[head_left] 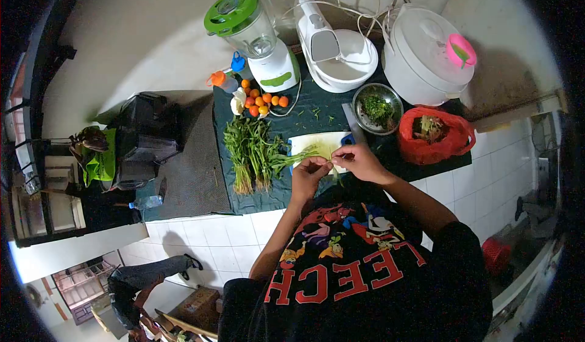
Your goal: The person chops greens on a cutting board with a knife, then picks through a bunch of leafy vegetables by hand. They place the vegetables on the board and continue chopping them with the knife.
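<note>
My left hand (312, 172) is closed around a small sprig of leafy greens (296, 158), whose leaves point to the left. Beside it, my right hand (358, 162) pinches at the stem end, fingertips almost meeting those of the left. Both hands are over the near edge of a white cutting board (321, 141). Left of the board lies a bundle of leafy greens (250, 150) with roots on. A knife (353, 123) rests at the board's right, its blade pointing away. Behind it stands a metal bowl (397, 107) of chopped greens.
A red plastic bag (420, 150) holding trimmings sits at the right. Along the wall stand a blender (272, 65), a white stand mixer (341, 77) and a large white lidded container (414, 56). Small tomatoes (254, 109) lie behind the greens. Another person's leg (152, 269) shows lower left.
</note>
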`<state>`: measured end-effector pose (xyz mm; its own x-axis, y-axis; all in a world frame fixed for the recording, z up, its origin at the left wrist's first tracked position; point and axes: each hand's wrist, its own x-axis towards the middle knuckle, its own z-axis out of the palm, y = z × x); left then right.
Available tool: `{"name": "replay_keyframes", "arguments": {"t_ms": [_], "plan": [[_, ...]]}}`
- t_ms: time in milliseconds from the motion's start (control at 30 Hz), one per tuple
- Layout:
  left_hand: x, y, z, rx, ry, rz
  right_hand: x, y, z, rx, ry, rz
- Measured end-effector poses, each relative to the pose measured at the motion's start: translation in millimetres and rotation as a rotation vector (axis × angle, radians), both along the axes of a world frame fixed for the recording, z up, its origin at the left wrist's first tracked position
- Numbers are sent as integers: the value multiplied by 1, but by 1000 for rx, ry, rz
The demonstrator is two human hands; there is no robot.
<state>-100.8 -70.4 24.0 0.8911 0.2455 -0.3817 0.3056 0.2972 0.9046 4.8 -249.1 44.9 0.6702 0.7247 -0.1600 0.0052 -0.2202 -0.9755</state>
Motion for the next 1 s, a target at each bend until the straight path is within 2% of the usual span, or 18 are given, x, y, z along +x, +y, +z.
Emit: {"name": "replay_keyframes", "arguments": {"t_ms": [100,167,467,533,633,767,833,867,900,1000], "plan": [[2,0,2,11,-27,-26,1,0,4,-65,17,-22],[2,-1,6,45,-5,-38,0,1,10,-81,-64,-24],[0,-3,7,-157,-8,0,-6,2,-9,-24,-110,-71],[0,-5,6,-51,3,-17,-7,3,-5,-60,-153,-46],[-1,-1,-2,7,-92,-57,-9,8,2,-119,-237,-33],[0,1,-4,43,-64,-33,-4,13,-2,-145,-305,-18],[5,5,2,176,-11,78,14,23,-12,-85,-442,-122],[4,8,8,169,-28,100,28,26,-14,-71,-329,-145],[3,12,8,172,-28,100,43,34,-17,-136,-363,-185],[6,22,2,108,-18,171,80,53,-23,-124,-420,-212]]}}
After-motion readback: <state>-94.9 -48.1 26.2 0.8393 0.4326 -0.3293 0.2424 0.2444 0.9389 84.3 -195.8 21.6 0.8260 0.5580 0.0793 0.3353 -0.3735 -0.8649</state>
